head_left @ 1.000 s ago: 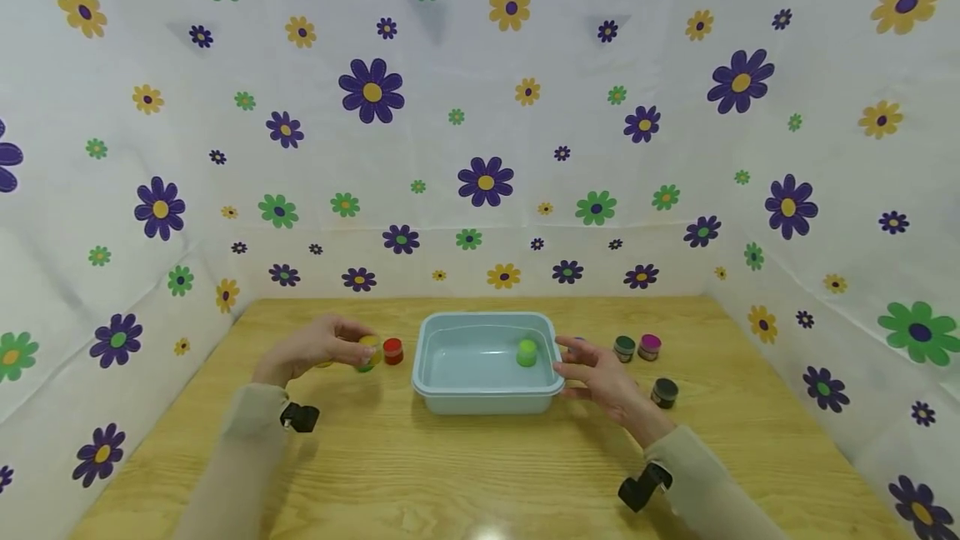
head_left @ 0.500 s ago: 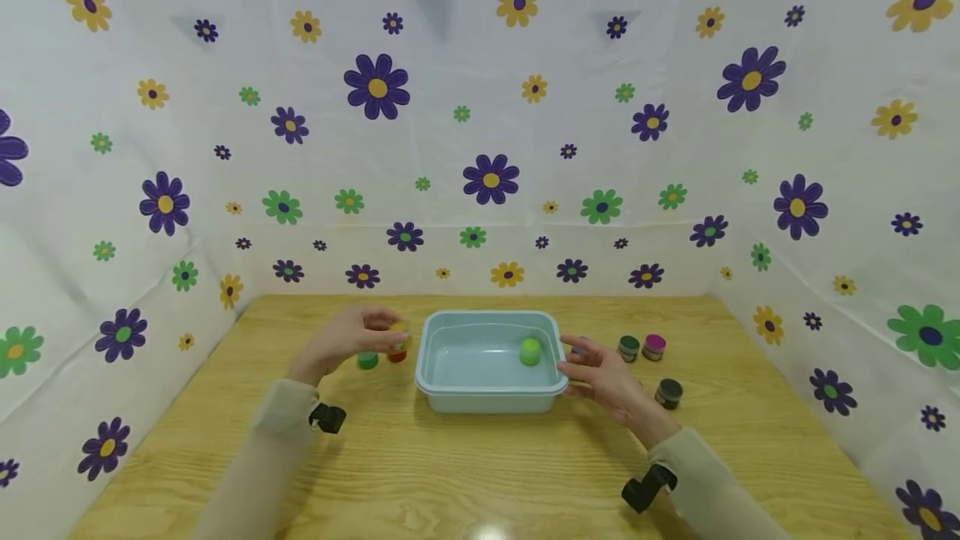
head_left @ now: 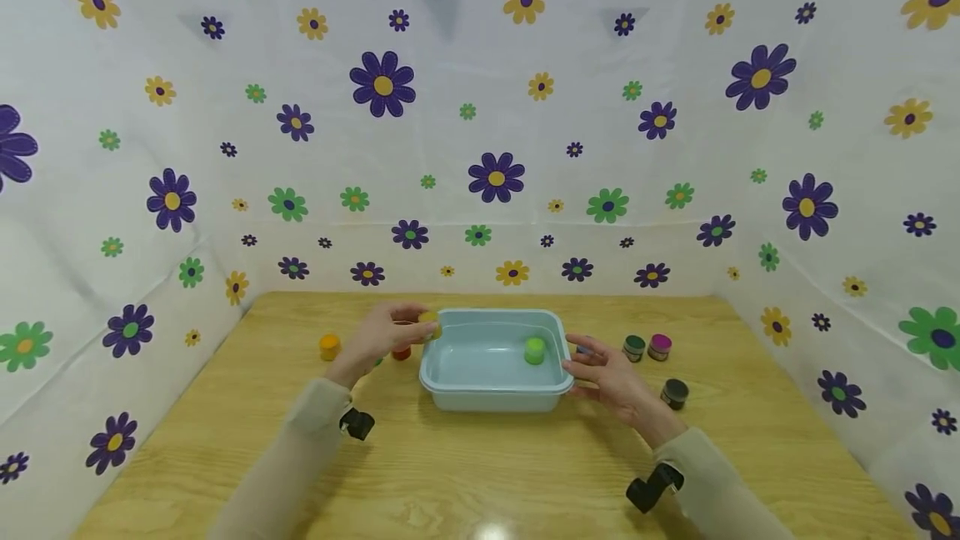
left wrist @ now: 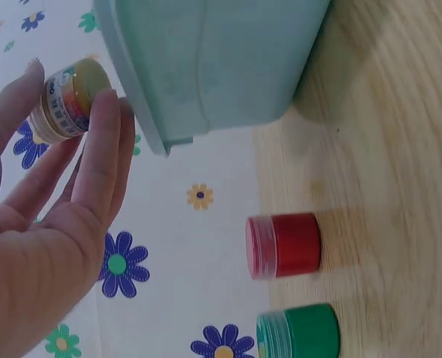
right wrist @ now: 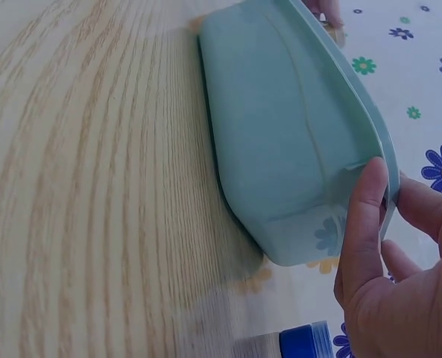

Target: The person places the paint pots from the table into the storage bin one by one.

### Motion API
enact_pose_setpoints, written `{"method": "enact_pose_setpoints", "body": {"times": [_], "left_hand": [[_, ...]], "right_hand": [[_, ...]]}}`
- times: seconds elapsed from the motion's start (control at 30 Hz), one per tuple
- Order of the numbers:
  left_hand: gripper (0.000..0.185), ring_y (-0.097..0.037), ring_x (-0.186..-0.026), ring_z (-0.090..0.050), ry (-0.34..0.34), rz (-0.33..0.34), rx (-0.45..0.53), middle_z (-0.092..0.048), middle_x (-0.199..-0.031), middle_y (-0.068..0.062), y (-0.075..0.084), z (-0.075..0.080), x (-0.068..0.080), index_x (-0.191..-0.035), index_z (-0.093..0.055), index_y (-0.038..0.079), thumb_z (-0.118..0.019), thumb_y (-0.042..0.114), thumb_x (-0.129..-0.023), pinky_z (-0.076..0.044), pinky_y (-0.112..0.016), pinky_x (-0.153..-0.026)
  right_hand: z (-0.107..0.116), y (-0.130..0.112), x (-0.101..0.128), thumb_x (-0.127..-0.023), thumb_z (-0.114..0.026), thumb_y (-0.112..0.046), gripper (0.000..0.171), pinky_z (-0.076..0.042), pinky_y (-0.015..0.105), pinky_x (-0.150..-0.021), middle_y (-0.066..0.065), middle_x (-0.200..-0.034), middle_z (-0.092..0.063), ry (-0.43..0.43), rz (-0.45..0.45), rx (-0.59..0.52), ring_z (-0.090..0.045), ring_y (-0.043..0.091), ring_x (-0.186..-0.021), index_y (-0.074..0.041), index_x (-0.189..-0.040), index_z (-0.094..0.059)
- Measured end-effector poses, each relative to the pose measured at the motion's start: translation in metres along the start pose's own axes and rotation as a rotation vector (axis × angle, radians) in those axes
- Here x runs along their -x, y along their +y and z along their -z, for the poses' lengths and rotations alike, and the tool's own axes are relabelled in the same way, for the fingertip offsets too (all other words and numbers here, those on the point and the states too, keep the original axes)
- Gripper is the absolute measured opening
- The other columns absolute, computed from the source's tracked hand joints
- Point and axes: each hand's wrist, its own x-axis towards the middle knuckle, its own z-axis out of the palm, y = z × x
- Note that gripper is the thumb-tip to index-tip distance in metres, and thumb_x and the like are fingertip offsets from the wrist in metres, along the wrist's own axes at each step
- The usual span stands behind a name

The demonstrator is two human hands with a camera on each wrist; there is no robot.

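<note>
— Can you read the label on that little yellow-lidded jar [left wrist: 65,100]?

— Not really. There is a white band round it with coloured marks and some dark print, too small and blurred to make out. The left hand [head_left: 384,332] pinches the jar between thumb and fingers [left wrist: 105,160], held sideways in the air right at the left rim of the pale blue tub [head_left: 491,385].

— And the arm?

— The left forearm runs up from the near edge of the wooden surface [head_left: 465,473], wrist raised, a small black camera strapped under it. Below the hand, a red jar [left wrist: 283,245] and a green jar [left wrist: 298,332] stand close together on the surface; an orange jar [head_left: 329,347] sits farther left.

— The other hand?

— The right hand [head_left: 611,375] is at the tub's right rim, thumb and fingers [right wrist: 362,224] closed lightly on the edge. A light green jar [head_left: 535,350] lies inside the tub. Dark green, pink and black jars stand beyond that hand, and a blue jar [right wrist: 304,341] is just beside it.
</note>
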Motion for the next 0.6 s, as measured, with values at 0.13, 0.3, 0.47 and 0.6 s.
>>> {"method": "enact_pose_setpoints", "body": {"times": [0.13, 0.3, 0.47, 0.6], "left_hand": [[0.052, -0.023, -0.096, -0.069, -0.008, -0.03, -0.007, -0.068, -0.116, -0.012, 0.003, -0.011, -0.004, -0.128, -0.061, 0.006, -0.076, 0.031, -0.086, -0.059, -0.038, -0.09], [0.047, -0.021, -0.105, -0.063, -0.025, -0.035, -0.046, -0.067, -0.116, -0.008, 0.011, -0.029, -0.003, -0.126, -0.062, 0.009, -0.078, 0.026, -0.085, -0.058, -0.036, -0.091], [0.04, -0.021, -0.102, -0.064, -0.036, -0.059, -0.07, -0.068, -0.109, -0.007, 0.02, -0.048, -0.005, -0.119, -0.066, 0.01, -0.079, 0.022, -0.084, -0.058, -0.035, -0.088], [0.04, -0.019, -0.101, -0.064, -0.044, -0.07, -0.088, -0.067, -0.108, -0.007, 0.022, -0.063, -0.01, -0.12, -0.067, 0.008, -0.079, 0.02, -0.084, -0.058, -0.033, -0.086]], "right_hand": [[0.003, -0.003, 0.0, -0.095, -0.065, -0.013, 0.062, -0.061, 0.03, -0.079, 0.01, -0.119, -0.051, -0.01, -0.007, 0.008, -0.064, 0.016, -0.093, -0.012, -0.151, -0.038], [0.007, -0.004, -0.001, -0.095, -0.065, -0.012, 0.066, -0.061, 0.03, -0.08, 0.015, -0.125, -0.051, -0.064, -0.033, -0.007, -0.066, 0.017, -0.096, -0.013, -0.153, -0.033], [0.014, -0.002, -0.003, -0.096, -0.062, -0.007, 0.07, -0.061, 0.03, -0.082, 0.018, -0.131, -0.053, -0.159, -0.064, -0.112, -0.066, 0.017, -0.099, -0.013, -0.155, -0.026], [0.016, -0.001, -0.004, -0.097, -0.06, -0.006, 0.071, -0.061, 0.03, -0.083, 0.011, -0.125, -0.056, -0.216, -0.082, -0.192, -0.067, 0.016, -0.099, -0.012, -0.157, -0.021]]}}
